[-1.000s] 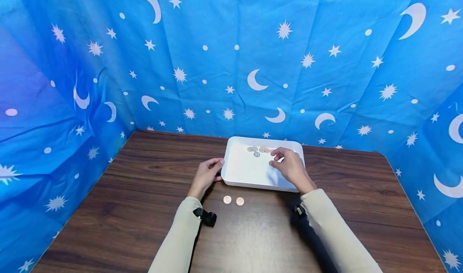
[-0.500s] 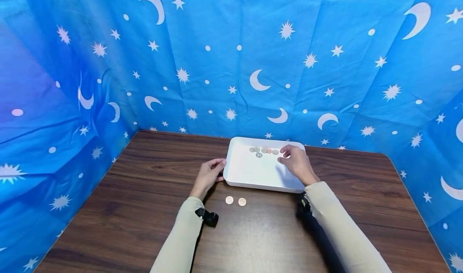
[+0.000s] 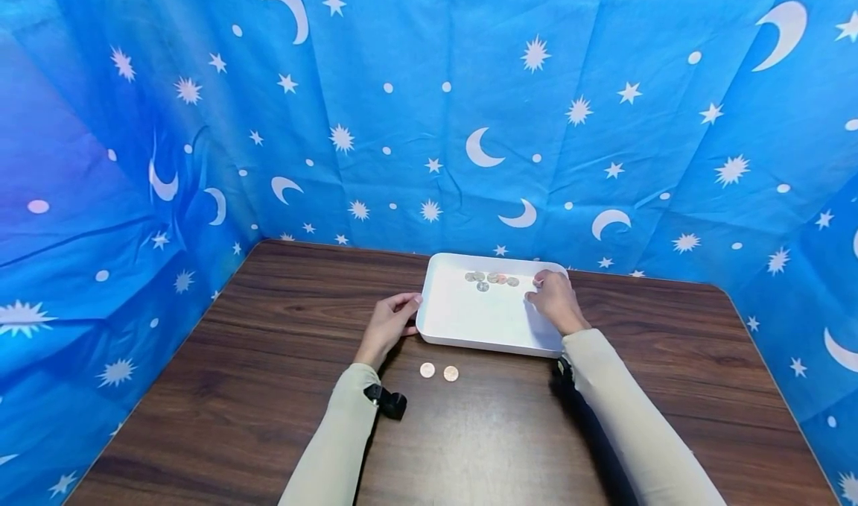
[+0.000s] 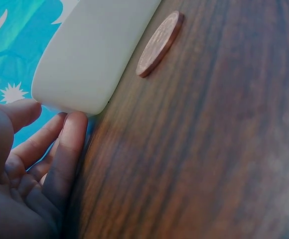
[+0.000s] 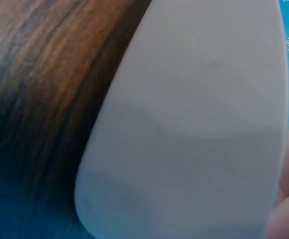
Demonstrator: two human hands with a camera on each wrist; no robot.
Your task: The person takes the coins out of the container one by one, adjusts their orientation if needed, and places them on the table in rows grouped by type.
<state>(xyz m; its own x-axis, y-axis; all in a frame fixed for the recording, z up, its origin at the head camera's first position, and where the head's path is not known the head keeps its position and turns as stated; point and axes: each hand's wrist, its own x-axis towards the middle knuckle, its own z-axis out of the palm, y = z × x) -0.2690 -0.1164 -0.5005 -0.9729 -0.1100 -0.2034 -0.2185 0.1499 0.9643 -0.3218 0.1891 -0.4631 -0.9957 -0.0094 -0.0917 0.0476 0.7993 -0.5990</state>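
Note:
A white tray (image 3: 469,320) lies near the back of the table. My left hand (image 3: 386,326) holds its left end, and in the left wrist view the thumb (image 4: 25,113) is at the rim with the fingers (image 4: 71,142) at the outer lower wall. Several coins (image 3: 492,277), silver and one copper, lie along the tray's far side. My right hand (image 3: 558,299) is over the tray's right end, thumb and forefinger apart, fingertips close to the tray floor; what lies under them is hidden. Two copper coins (image 3: 450,373) lie on the table in front of the tray.
The brown wooden table (image 3: 281,327) carries everything. A blue curtain (image 3: 402,118) with moons and stars hangs right behind its back edge and along both sides. Black wrist cameras (image 3: 389,402) are strapped over light sleeves (image 3: 328,439).
My right hand has shifted right along the coin row to the tray's right end, uncovering a silver coin at the row's right. The left hand keeps its hold on the tray.

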